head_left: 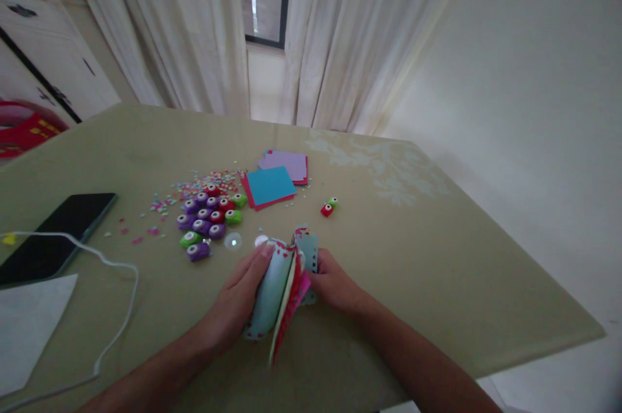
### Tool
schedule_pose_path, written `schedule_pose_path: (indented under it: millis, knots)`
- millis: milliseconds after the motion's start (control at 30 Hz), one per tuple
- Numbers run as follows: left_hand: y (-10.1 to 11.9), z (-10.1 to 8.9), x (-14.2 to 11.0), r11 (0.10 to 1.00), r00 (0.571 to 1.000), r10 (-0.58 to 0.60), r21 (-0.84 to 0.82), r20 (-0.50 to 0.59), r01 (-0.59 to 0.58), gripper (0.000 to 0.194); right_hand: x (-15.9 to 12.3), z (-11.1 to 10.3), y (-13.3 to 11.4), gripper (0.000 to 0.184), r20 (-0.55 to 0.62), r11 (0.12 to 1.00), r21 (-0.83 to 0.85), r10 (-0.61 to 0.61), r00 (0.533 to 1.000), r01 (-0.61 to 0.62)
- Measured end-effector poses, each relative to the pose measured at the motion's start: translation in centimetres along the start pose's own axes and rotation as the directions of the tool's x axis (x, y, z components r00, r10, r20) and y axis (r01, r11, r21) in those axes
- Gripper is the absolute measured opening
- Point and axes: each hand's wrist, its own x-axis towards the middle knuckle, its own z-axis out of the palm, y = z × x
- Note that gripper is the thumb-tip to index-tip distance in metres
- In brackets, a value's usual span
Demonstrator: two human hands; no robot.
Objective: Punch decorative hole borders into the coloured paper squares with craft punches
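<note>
Near the front middle of the table, I hold a bent bundle of paper sheets (pixel 271 293) in light blue, cream, red and pink, with small cut-out shapes along their edges. My left hand (pixel 243 286) grips its left side, the thumb on top. On the right side, my right hand (pixel 335 280) pinches an upright light blue part; some of its fingers are hidden behind the paper. Just beyond my left hand lie several small paper punches (pixel 203 226) in purple, red and green, grouped closely. Two more punches (pixel 328 208), red and green, sit apart to the right.
Blue card (pixel 271 185) and lilac card (pixel 286 163) stacks lie beyond the bundle. Confetti (pixel 208 181) is scattered behind the punches. Clear discs (pixel 233 242) lie nearby. At left are a phone (pixel 63 231), a white cable (pixel 131 309) and white paper (pixel 29 329).
</note>
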Motion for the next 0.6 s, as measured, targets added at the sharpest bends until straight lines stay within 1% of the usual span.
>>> schedule_pose_path:
  millis: [33, 67, 100, 133, 167, 200, 267, 333, 400, 500, 600]
  knots:
    - [0.2, 0.0, 0.0, 0.997, 0.998, -0.058, -0.041, 0.031, 0.06, 0.042, 0.0, 0.0, -0.1, 0.043, 0.018, 1.0, -0.016, -0.022, 1.0, 0.023]
    - [0.5, 0.1, 0.1, 0.989, 0.99, -0.108, -0.088, 0.091, 0.116, 0.041, 0.0, 0.0, -0.3, 0.04, 0.03, 0.998, -0.036, -0.044, 0.999, 0.045]
    - [0.7, 0.1, 0.2, 0.979, 0.977, -0.128, -0.134, 0.168, 0.151, 0.041, -0.1, 0.1, -0.5, 0.038, 0.026, 0.996, -0.056, -0.062, 0.998, 0.064]
    - [0.9, 0.1, 0.3, 0.974, 0.965, -0.094, -0.176, 0.245, 0.14, 0.043, -0.1, 0.1, -0.6, 0.037, 0.007, 0.994, -0.078, -0.076, 0.997, 0.077]
    - [1.1, 0.1, 0.4, 0.971, 0.953, -0.043, -0.211, 0.3, 0.11, 0.046, -0.1, 0.1, -0.8, 0.037, -0.018, 0.992, -0.098, -0.086, 0.996, 0.084]
    - [1.2, 0.1, 0.5, 0.969, 0.945, 0.008, -0.234, 0.327, 0.073, 0.05, -0.1, 0.1, -0.9, 0.037, -0.045, 0.99, -0.114, -0.091, 0.995, 0.085]
    - [1.3, 0.1, 0.7, 0.966, 0.939, 0.064, -0.258, 0.337, 0.027, 0.058, -0.1, 0.0, -0.8, 0.04, -0.057, 0.99, -0.124, -0.079, 0.995, 0.071]
    - [1.1, 0.0, 0.7, 0.961, 0.935, 0.064, -0.276, 0.349, 0.037, 0.063, 0.1, -0.2, -0.5, 0.043, -0.034, 0.99, -0.128, -0.066, 0.997, 0.061]
    - [1.0, -0.1, 0.6, 0.95, 0.926, 0.043, -0.302, 0.374, 0.078, 0.067, 0.2, -0.4, -0.2, 0.045, -0.033, 0.988, -0.138, -0.075, 0.997, 0.07]
    - [1.1, 0.1, 0.4, 0.924, 0.914, 0.014, -0.355, 0.406, 0.143, 0.072, 0.3, -0.4, 0.0, 0.041, -0.037, 0.987, -0.136, -0.095, 0.995, 0.09]
    - [1.3, 0.4, 0.3, 0.899, 0.907, -0.039, -0.382, 0.42, 0.216, 0.071, 0.2, -0.4, 0.1, 0.037, -0.037, 0.995, -0.082, -0.051, 0.998, 0.048]
